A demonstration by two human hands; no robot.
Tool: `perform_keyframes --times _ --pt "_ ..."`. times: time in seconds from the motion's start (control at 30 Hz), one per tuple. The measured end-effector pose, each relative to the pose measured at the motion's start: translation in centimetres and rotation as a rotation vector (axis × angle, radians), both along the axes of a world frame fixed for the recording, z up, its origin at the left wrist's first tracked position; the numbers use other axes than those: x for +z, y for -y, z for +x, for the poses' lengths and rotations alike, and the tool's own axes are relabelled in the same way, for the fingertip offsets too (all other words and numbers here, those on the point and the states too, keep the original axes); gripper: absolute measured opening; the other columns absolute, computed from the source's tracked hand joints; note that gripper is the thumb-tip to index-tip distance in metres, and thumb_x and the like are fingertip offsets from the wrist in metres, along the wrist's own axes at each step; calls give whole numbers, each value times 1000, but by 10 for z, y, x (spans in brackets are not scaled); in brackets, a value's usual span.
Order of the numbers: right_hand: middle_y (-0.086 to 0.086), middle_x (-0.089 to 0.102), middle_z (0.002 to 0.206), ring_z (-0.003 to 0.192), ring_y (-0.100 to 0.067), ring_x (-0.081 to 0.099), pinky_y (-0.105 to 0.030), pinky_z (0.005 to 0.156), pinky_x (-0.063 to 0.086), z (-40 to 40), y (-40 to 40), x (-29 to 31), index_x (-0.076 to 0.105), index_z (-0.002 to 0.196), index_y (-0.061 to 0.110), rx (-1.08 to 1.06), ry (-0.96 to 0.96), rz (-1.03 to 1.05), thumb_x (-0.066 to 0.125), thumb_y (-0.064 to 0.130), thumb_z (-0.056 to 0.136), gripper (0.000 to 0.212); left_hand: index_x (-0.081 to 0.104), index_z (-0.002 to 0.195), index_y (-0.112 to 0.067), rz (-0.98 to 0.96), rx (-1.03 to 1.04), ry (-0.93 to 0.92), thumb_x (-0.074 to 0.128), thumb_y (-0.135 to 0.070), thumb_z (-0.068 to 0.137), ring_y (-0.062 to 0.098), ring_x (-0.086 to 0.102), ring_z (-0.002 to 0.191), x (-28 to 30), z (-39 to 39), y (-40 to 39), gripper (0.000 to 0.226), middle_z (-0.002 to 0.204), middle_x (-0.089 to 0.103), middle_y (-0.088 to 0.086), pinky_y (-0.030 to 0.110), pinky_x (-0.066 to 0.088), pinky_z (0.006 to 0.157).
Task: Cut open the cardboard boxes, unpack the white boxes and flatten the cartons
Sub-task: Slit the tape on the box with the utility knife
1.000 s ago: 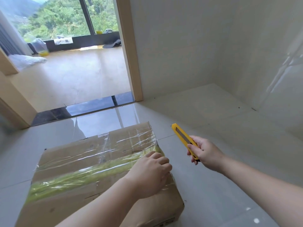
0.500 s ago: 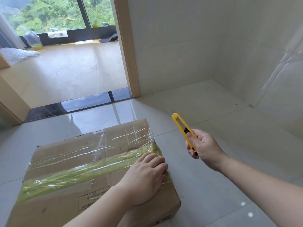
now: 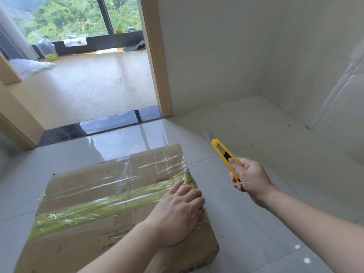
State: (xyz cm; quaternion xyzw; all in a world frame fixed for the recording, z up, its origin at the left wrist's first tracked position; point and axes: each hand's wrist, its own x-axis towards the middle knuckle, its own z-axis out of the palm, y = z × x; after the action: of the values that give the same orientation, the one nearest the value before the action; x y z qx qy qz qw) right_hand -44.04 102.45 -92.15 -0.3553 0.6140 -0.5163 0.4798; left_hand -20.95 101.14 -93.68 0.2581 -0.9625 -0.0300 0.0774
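A brown cardboard box (image 3: 94, 186) lies on the tiled floor, sealed with clear tape and a yellow-green strip of tape (image 3: 110, 205) along its top seam. My left hand (image 3: 177, 213) rests flat on the box's right end, fingers over the edge. To the right of the box, my right hand (image 3: 250, 178) grips a yellow utility knife (image 3: 222, 152) held above the floor. Its blade (image 3: 208, 135) is pushed out and points up and away. The box's contents are hidden.
Glossy pale floor tiles (image 3: 275, 154) stretch to the right, bounded by tiled walls (image 3: 216, 56) behind and at right. A doorway with a wooden frame (image 3: 157, 66) and dark threshold (image 3: 110, 125) opens onto a room with bags and a window.
My right thumb has slid the knife's blade out, and the knife is raised a little. My left hand's fingers have spread flatter on the box. The camera view has shifted slightly.
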Motion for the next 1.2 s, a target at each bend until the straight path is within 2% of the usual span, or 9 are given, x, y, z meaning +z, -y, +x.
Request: perform_keyframes --times 0.13,0.2,0.3,0.4,0.53,0.73,0.9,1.03,1.2 --pt "-10 50 63 41 -17 39 -22 41 28 14 6 -7 56 102 6 111 71 175 41 25 102 24 55 122 -25 88 -14 -6 44 -38 92 15 45 122 4 7 -5 34 128 54 -7 38 24 112" --pt "-10 53 62 42 -18 41 -23 41 28 26 11 -12 56 108 17 146 90 146 40 22 103 18 50 131 -24 65 58 14 42 -39 94 18 40 131 10 7 8 41 140 48 -3 38 24 114" --pt "-8 52 59 42 -17 40 -24 43 27 40 17 -18 50 107 30 143 121 107 41 22 102 14 27 148 -25 144 405 36 33 -45 98 18 16 145 20 -1 29 55 157 18 -5 33 13 119" --pt "-9 51 61 43 -17 38 -21 39 28 45 17 -21 51 109 29 158 173 99 41 23 102 14 6 152 -23 213 634 54 30 -47 99 11 -2 147 18 -8 32 62 160 -3 -7 29 2 119" --pt "-11 51 65 44 -17 38 -19 37 33 46 18 -26 52 117 26 164 181 87 41 25 102 19 5 153 -21 216 678 71 27 -46 100 10 -5 146 14 -13 20 62 160 -4 -6 24 -5 116" --pt "-10 53 63 45 -17 39 -20 37 35 35 20 -33 54 122 21 136 167 76 41 26 102 25 8 152 -19 249 749 55 29 -46 100 9 -3 146 7 -13 15 63 160 0 -6 26 -2 118" --pt "-11 53 63 43 -17 39 -19 35 31 35 16 -34 54 110 25 202 202 89 42 25 101 15 9 153 -20 245 777 60 27 -49 99 7 -4 146 0 -12 14 64 160 2 -6 26 -3 118" --pt "-12 57 63 42 -19 46 -23 39 31 32 17 -31 56 88 27 247 188 123 41 23 100 21 10 153 -21 229 775 71 15 -57 87 7 -4 145 -3 -12 15 76 160 2 -7 25 -5 118" --pt "-12 57 66 43 -20 46 -22 39 35 29 23 -30 59 100 20 260 154 161 40 18 97 19 11 152 -23 224 757 76 15 -57 88 6 -5 145 -3 -11 16 73 160 1 -8 26 -6 118"
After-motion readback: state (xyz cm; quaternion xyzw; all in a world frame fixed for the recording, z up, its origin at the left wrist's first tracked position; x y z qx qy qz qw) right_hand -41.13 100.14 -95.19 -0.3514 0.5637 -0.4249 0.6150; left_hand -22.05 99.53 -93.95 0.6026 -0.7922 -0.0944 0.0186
